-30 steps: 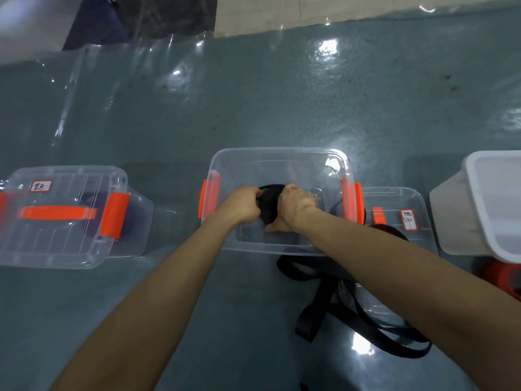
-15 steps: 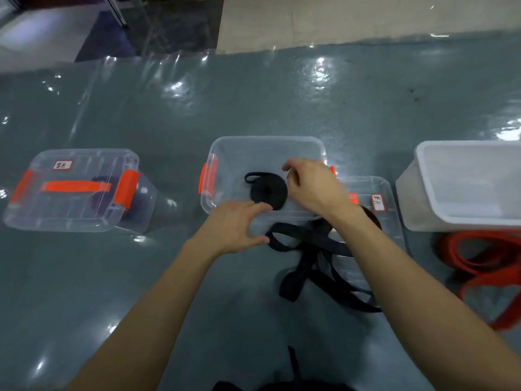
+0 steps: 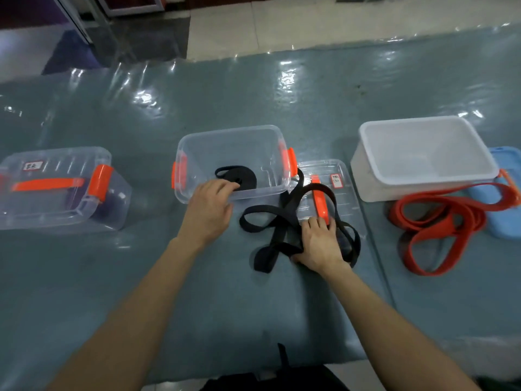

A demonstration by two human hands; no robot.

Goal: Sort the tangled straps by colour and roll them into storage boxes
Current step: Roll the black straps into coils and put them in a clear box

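Observation:
A rolled black strap (image 3: pixel 239 176) lies inside the open clear box (image 3: pixel 234 134) with orange latches. In front of that box my left hand (image 3: pixel 210 207) hovers with relaxed fingers and holds nothing. A loose black strap (image 3: pixel 270 221) lies tangled on the table and over the clear lid (image 3: pixel 335 193) to the right of the box. My right hand (image 3: pixel 320 244) lies on this tangle, its thumb pinching a fold of the strap. A loose orange strap (image 3: pixel 439 218) is heaped in front of the white box (image 3: pixel 423 165).
A closed clear box (image 3: pixel 56 187) with orange handle and latches stands at the left, something dark inside. A blue lid (image 3: pixel 504 198) lies right of the white box. The table's near edge runs below my forearms; floor lies beyond the far edge.
Both hands left the roll inside the box. My left hand drew back to the box's front; my right hand moved down onto the loose black strap.

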